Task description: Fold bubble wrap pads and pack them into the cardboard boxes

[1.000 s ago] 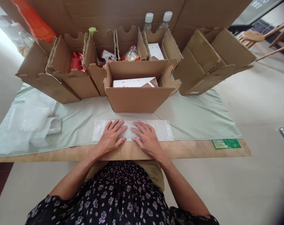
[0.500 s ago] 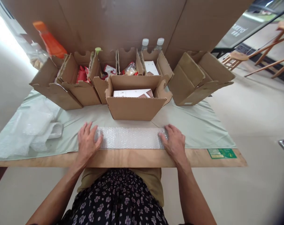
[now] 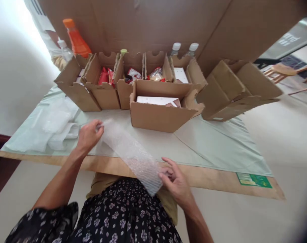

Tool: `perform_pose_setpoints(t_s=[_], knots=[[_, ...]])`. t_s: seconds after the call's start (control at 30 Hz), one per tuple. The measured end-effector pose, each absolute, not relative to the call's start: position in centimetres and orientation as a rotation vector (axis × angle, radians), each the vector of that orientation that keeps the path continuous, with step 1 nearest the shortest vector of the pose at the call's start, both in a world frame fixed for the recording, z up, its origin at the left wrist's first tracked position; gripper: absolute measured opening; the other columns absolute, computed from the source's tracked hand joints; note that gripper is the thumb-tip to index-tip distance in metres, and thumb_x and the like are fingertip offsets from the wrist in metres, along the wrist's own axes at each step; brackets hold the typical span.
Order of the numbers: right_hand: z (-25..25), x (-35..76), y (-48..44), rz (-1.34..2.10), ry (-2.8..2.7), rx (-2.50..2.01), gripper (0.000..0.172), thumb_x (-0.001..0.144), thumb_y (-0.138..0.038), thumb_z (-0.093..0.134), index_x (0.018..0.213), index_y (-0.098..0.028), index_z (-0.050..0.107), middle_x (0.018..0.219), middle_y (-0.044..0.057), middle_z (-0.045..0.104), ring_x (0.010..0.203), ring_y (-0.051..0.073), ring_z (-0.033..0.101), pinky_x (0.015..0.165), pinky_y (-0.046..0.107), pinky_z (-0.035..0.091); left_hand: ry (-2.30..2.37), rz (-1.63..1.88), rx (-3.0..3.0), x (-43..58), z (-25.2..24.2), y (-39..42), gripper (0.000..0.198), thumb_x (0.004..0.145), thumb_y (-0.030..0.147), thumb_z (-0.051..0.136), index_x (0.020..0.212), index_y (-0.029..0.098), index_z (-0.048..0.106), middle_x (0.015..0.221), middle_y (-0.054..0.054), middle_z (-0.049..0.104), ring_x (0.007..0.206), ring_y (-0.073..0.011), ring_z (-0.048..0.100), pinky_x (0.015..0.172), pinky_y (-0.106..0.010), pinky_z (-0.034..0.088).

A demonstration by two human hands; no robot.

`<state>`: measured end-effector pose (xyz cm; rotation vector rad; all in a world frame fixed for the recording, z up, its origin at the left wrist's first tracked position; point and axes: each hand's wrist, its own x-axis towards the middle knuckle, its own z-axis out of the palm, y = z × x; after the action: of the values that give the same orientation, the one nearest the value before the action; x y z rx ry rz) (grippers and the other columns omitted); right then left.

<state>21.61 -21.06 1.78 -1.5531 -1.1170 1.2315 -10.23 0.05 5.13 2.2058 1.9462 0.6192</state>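
A strip of clear bubble wrap [image 3: 133, 152] stretches diagonally between my two hands, its right end hanging past the table's front edge. My left hand [image 3: 89, 135] pinches the upper left end of the strip above the cloth. At the lower right end, my right hand [image 3: 175, 180] grips the edge between thumb and bent fingers, with the index finger stretched out. Just beyond the strip stands a cardboard box [image 3: 161, 116] with a white packet [image 3: 156, 100] inside it.
More clear plastic wrap [image 3: 57, 125] lies at the left on the green cloth [image 3: 219, 145]. Behind stand several open cardboard boxes [image 3: 105, 98] with packets, an orange-capped bottle [image 3: 77, 40] and white-capped bottles [image 3: 176, 47]. A green card [image 3: 254, 180] lies at the front right edge.
Both hands have taken hold of the bubble wrap, which lay flat along the table edge. The strip is now lifted and slanted, its right end drawn toward me. The view has shifted.
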Motion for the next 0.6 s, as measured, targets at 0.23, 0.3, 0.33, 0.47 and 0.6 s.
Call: perform_pose_setpoints(t_s=[0.23, 0.3, 0.33, 0.47, 0.6], knots=[[-0.2, 14.6, -19.7, 1.282, -1.307, -1.547, 0.062, 0.096, -0.035, 0.055, 0.156, -0.024, 0.046, 0.082, 0.002, 0.068, 0.064, 0.017, 0.060, 0.065, 0.032, 0.055, 1.689, 0.776, 2.503, -7.3, 4.4, 4.7, 0.059, 0.081, 0.019, 0.068, 0.138, 0.012, 0.057, 0.135, -0.021, 0.064, 0.127, -0.0375, 0.056, 0.109, -0.056, 0.041], [-0.1, 15.0, -19.4, 1.326, -1.323, -1.543, 0.052, 0.095, -0.035, 0.056, 0.146, -0.025, 0.059, 0.087, 0.004, 0.071, 0.064, 0.017, 0.061, 0.063, 0.032, 0.054, 1.446, 0.822, 2.505, -7.2, 3.2, 1.6, 0.047, 0.086, 0.020, 0.063, 0.133, 0.014, 0.061, 0.129, -0.017, 0.067, 0.122, -0.0332, 0.059, 0.108, -0.052, 0.044], [0.1, 15.3, -19.4, 1.359, -1.323, -1.528, 0.045, 0.094, -0.036, 0.057, 0.137, -0.024, 0.067, 0.092, 0.005, 0.073, 0.066, 0.017, 0.062, 0.062, 0.031, 0.054, 1.323, 0.835, 2.465, -7.4, 2.7, -0.5, 0.036, 0.090, 0.022, 0.060, 0.125, 0.015, 0.066, 0.121, -0.015, 0.071, 0.116, -0.0307, 0.062, 0.105, -0.050, 0.047], [1.9, 15.7, -18.6, 1.550, -1.226, -1.381, 0.026, 0.090, -0.041, 0.067, 0.104, -0.022, 0.079, 0.090, 0.005, 0.076, 0.070, 0.017, 0.064, 0.066, 0.030, 0.054, 1.019, 0.775, 2.104, -9.2, 0.9, -8.3, 0.030, 0.097, 0.033, 0.058, 0.122, 0.020, 0.069, 0.110, -0.010, 0.076, 0.109, -0.0266, 0.066, 0.100, -0.046, 0.052], [3.5, 13.8, -14.9, 1.606, -0.992, -1.125, 0.036, 0.086, -0.049, 0.074, 0.112, -0.024, 0.076, 0.100, 0.006, 0.077, 0.086, 0.019, 0.071, 0.074, 0.030, 0.057, 0.952, 0.928, 1.653, -10.4, -0.3, -11.2, 0.057, 0.107, 0.049, 0.032, 0.154, 0.020, 0.045, 0.120, -0.013, 0.074, 0.124, -0.0288, 0.063, 0.108, -0.049, 0.048]])
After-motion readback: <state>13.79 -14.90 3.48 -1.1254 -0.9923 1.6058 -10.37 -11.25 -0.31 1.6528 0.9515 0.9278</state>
